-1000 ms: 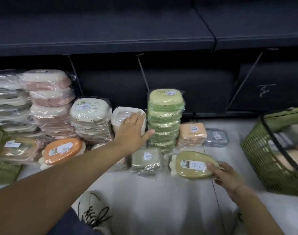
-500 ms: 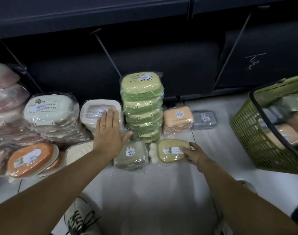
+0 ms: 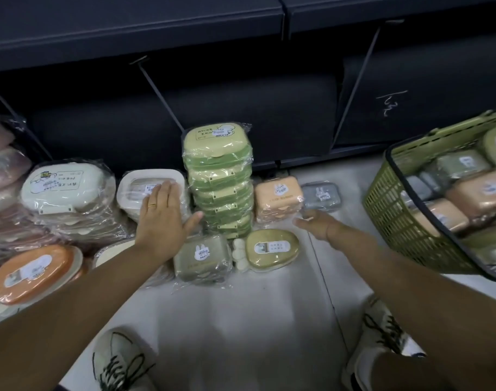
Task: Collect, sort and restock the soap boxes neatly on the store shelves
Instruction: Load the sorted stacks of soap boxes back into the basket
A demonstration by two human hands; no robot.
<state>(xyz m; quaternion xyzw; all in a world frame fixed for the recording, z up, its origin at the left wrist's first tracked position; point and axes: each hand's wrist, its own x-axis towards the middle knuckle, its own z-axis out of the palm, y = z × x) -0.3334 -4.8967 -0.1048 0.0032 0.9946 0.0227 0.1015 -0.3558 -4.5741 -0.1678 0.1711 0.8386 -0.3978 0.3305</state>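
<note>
Wrapped soap boxes stand sorted on the floor before the dark shelves. My left hand [image 3: 163, 214] lies flat, fingers straight, on the cream box stack [image 3: 133, 184], its thumb near the tall green stack [image 3: 220, 182]. My right hand [image 3: 316, 224] hovers with nothing in it, just above the olive oval box [image 3: 272, 248], beside the orange box [image 3: 277, 197] and the grey box [image 3: 321, 194]. A grey-green box [image 3: 203, 256] lies in front of the green stack.
A green basket [image 3: 405, 221] holding several boxes sits at the right. White stack [image 3: 63, 190], pink stacks [image 3: 4, 170] and an orange oval box [image 3: 33, 272] fill the left. Dark shelf edge [image 3: 156, 29] overhangs. My shoes [image 3: 119, 362] are on the pale floor.
My right hand let go of the olive oval box on the floor and lifted up and right. My left hand stayed on the cream stack. The view shifted right.
</note>
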